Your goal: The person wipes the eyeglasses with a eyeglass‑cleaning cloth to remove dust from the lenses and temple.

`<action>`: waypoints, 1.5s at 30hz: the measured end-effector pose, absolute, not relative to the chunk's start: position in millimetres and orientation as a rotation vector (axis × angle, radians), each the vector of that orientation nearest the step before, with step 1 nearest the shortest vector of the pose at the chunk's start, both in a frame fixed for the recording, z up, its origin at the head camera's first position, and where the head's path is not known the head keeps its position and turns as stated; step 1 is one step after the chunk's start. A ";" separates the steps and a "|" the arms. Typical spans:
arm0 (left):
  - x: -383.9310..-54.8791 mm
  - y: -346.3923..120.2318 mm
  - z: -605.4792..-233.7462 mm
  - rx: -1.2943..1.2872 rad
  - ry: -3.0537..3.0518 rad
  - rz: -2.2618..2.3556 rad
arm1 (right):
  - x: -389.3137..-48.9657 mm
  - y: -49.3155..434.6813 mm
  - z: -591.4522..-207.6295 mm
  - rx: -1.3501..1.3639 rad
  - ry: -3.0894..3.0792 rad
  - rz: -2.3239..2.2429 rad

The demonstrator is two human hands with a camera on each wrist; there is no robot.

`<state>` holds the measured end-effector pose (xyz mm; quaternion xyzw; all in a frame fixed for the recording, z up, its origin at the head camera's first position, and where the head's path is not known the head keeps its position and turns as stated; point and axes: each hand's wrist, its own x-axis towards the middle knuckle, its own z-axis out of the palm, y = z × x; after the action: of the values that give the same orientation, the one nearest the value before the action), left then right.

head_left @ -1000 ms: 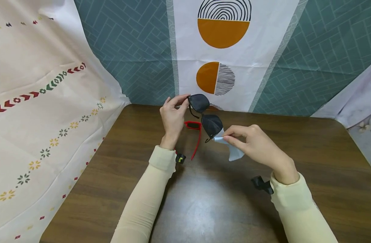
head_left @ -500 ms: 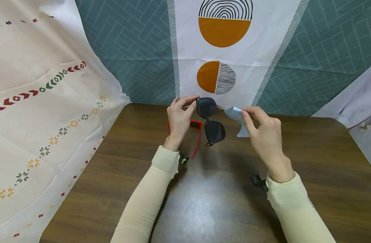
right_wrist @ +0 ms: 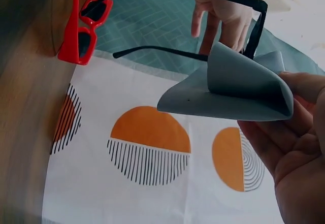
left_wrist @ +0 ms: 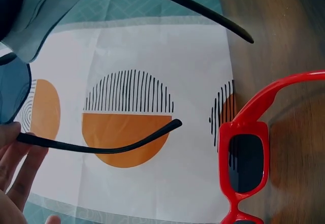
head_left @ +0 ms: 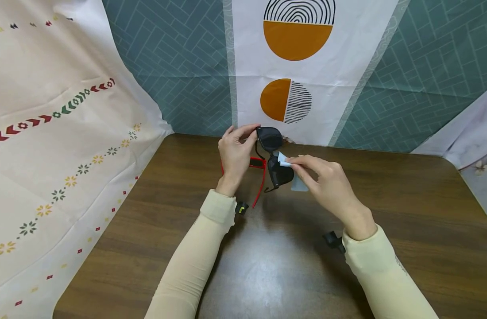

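Black sunglasses (head_left: 270, 139) are held up above the far part of the table, tilted so one dark lens sits above the other. My left hand (head_left: 236, 153) pinches them at the upper outer corner, by the hinge. Both temples stick out unfolded in the left wrist view, one black temple (left_wrist: 117, 150) starting at my fingers. My right hand (head_left: 327, 186) pinches a light blue cloth (head_left: 300, 183) between thumb and fingers, a fold of it lying over the lower lens. In the right wrist view the folded cloth (right_wrist: 238, 94) hides most of the sunglasses' front.
Red-framed sunglasses (head_left: 263, 177) stand on the wooden table (head_left: 291, 266) behind my left hand, partly hidden by it. A patterned cloth backdrop (head_left: 283, 66) hangs along the table's far edge. A cream cloth (head_left: 68, 177) drapes down the left side.
The cloth lifted off the lower lens and up to the right, then came back onto that lens. My left hand shifted slightly right with the sunglasses and still grips them.
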<state>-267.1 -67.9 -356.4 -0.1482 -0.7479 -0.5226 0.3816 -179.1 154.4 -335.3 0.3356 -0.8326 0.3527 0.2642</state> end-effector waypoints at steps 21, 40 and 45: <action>-269.9 -76.9 -355.8 -0.198 -1.881 -1.302 | -180.6 159.1 -334.3 0.931 -2.396 0.919; -272.1 -81.0 -355.4 -0.128 -1.932 -1.330 | -171.8 171.7 -319.4 0.944 -2.680 1.021; -271.8 -79.6 -356.0 -0.153 -1.926 -1.343 | -173.7 185.0 -311.5 0.846 -2.690 1.016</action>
<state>-271.8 -79.6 -356.0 -0.0602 -0.7558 -0.5269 0.3842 -173.7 185.0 -311.5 0.2814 -0.8951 0.3382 0.0720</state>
